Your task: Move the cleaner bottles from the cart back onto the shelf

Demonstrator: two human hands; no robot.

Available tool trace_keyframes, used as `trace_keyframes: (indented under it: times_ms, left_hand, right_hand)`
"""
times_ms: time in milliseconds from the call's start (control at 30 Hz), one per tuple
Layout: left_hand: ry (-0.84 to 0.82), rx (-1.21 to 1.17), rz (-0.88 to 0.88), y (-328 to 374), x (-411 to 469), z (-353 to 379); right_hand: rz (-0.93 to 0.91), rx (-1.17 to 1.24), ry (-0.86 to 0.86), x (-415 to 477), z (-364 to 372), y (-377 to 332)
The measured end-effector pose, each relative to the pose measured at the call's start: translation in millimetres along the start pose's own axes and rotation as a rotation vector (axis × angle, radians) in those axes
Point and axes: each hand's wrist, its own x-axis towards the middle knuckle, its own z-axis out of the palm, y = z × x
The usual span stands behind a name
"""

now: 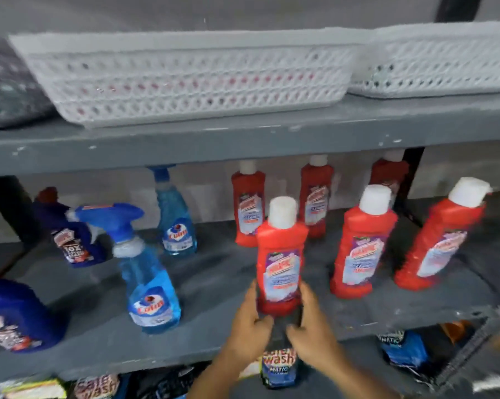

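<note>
Both hands are at the base of one red cleaner bottle point(281, 254) with a white cap, standing upright near the front of the grey shelf point(214, 283). The left hand point(250, 318) presses its left side and the right hand point(310, 321) its right, fingers curled loosely around the bottom; the picture is blurred, so I cannot tell how firmly they grip. To its right stand two more red bottles point(363, 243), the far one point(441, 237) leaning rightward, and three others point(248, 205) line the back. On the left are two blue Colin spray bottles point(148, 272) (one nearer, one behind) and dark blue bottles point(73, 237). White lattice baskets point(185, 79) sit on the shelf above, and detergent packets point(279, 367) lie below.
</note>
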Motion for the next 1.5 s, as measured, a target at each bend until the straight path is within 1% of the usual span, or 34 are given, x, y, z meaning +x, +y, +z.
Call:
trace_keyframes:
  times_ms: [133, 200, 300, 333, 367, 400, 433, 467, 500, 533, 567, 600, 633, 667, 700, 767, 800, 833, 900, 967, 1000, 1067, 1100, 1133, 1167, 1200, 1233, 1267, 1300, 1333, 1367, 1433, 1467, 1500]
  left_hand:
    - [0.133, -0.044, -0.041, -14.1, 2.3, -2.0]
    - [0.162, -0.031, -0.071, -22.5, 3.8, -9.4]
    - [0.148, -0.027, -0.067, -14.2, -1.4, -8.0]
    - [0.193, 0.002, -0.049, -14.7, -7.1, -3.5]
    - [0.279, 0.041, -0.031, -15.6, -13.1, -3.2]
    - [0.398, 0.055, -0.034, -16.2, -18.6, -2.2]
    - [0.461, 0.056, -0.007, -16.0, -23.1, 1.2]
    - [0.436, 0.063, 0.045, -24.5, -24.8, 3.7]
    - [0.341, 0.103, 0.035, -22.6, -23.2, 11.5]
    - [0.295, 0.131, 0.042, -20.5, -17.6, 29.2]
    - [0.23, 0.12, 0.063, -11.5, -17.3, 46.3]
    - [0.128, 0.147, 0.106, 6.5, -21.6, 62.9]
    - [0.03, 0.172, 0.215, 22.6, -25.2, 80.3]
    - [-0.049, 0.174, 0.274, 27.5, -23.2, 95.4]
    - [-0.119, 0.127, 0.213, 33.7, -13.1, 103.0]
    - [-0.206, 0.009, -0.014, 42.2, 9.5, 117.4]
    - [-0.211, -0.039, -0.078, 42.0, 19.5, 120.3]
    - [-0.217, -0.053, -0.081, 40.3, 25.0, 122.7]
    - [-0.195, -0.078, -0.029, 29.3, 24.7, 127.2]
    - [-0.134, -0.125, 0.007, 19.0, 21.6, 129.2]
    - [-0.083, -0.145, -0.024, 16.7, 20.1, 131.2]
    - [0.069, -0.109, -0.053, 19.5, 11.5, 139.8]
    - [0.18, -0.059, -0.047, 23.6, 5.4, 146.1]
    - [0.305, 0.033, -0.001, 28.8, -1.7, 152.1]
    - [0.417, 0.143, 0.087, 35.0, -7.3, 165.2]
    - [0.47, 0.217, 0.201, 40.1, -11.4, 180.7]
    - [0.455, 0.242, 0.317, 43.7, -14.1, 200.5]
    - [0.385, 0.224, 0.382, 49.6, -14.7, 221.8]
    - [0.292, 0.185, 0.389, 54.1, -10.3, 237.4]
    - [0.21, 0.129, 0.321, 61.9, -2.7, 254.0]
    - [0.144, 0.078, 0.221, 67.7, 6.1, 269.8]
    - [0.044, 0.001, 0.002, 76.3, 25.8, 291.2]
    - [0.015, -0.028, -0.06, 79.2, 34.5, 298.6]
    - [0.009, -0.043, -0.069, 80.1, 40.2, 304.9]
  right_hand:
    - [-0.079, -0.147, -0.104, 0.6, 11.1, 5.6]
    - [-0.119, -0.192, -0.128, 1.2, 13.6, 2.5]
    - [-0.147, -0.193, -0.143, 0.9, 8.3, -2.7]
    - [-0.144, -0.153, -0.15, -2.9, 4.1, -3.2]
    - [-0.129, -0.085, -0.135, -8.6, -1.4, -2.3]
    - [-0.11, -0.001, -0.056, -13.7, -10.0, 1.6]
    - [-0.092, 0.084, 0.079, -17.7, -22.1, 10.1]
    - [-0.077, 0.133, 0.226, -20.3, -37.7, 20.0]
    - [-0.065, 0.132, 0.363, -19.3, -56.7, 30.8]
    - [-0.048, 0.106, 0.439, -14.6, -78.1, 41.7]
    - [-0.019, 0.069, 0.456, -6.9, -99.9, 49.4]
    - [0.025, 0.028, 0.418, 2.3, -118.4, 51.9]
    - [0.062, -0.012, 0.34, 10.5, -131.2, 53.5]
    - [0.063, -0.03, 0.253, 17.6, -138.6, 53.3]
    - [0.04, -0.029, 0.174, 23.1, -140.5, 50.8]
    - [0.001, -0.031, 0.099, 24.1, -138.9, 47.7]
    - [-0.004, -0.031, 0.093, 23.0, -135.3, 48.0]
    - [-0.002, -0.024, 0.098, 21.4, -132.1, 50.4]
    - [-0.008, -0.011, 0.1, 19.0, -126.4, 56.8]
    - [-0.037, -0.021, 0.061, 20.3, -122.2, 58.5]
    - [-0.043, -0.019, 0.03, 20.4, -121.4, 59.5]
    - [-0.056, 0.001, -0.018, 12.7, -124.7, 64.7]
    - [-0.077, 0.021, -0.002, 5.4, -129.1, 67.0]
    - [-0.11, 0.058, 0.046, -2.7, -134.6, 69.0]
    - [-0.154, 0.094, 0.123, -10.0, -146.5, 77.9]
    - [-0.19, 0.116, 0.226, -16.7, -160.8, 88.4]
    - [-0.205, 0.122, 0.357, -19.9, -178.5, 100.8]
    - [-0.19, 0.122, 0.47, -18.3, -199.8, 113.6]
    - [-0.141, 0.119, 0.542, -12.5, -218.9, 121.5]
    - [-0.073, 0.115, 0.542, -4.7, -241.0, 127.8]
    - [0.0, 0.118, 0.459, 4.0, -260.3, 133.4]
    - [0.076, 0.151, 0.19, 20.7, -279.1, 138.6]
    - [0.081, 0.131, 0.074, 26.3, -283.9, 139.2]
    - [0.063, 0.068, -0.011, 30.0, -286.7, 141.7]
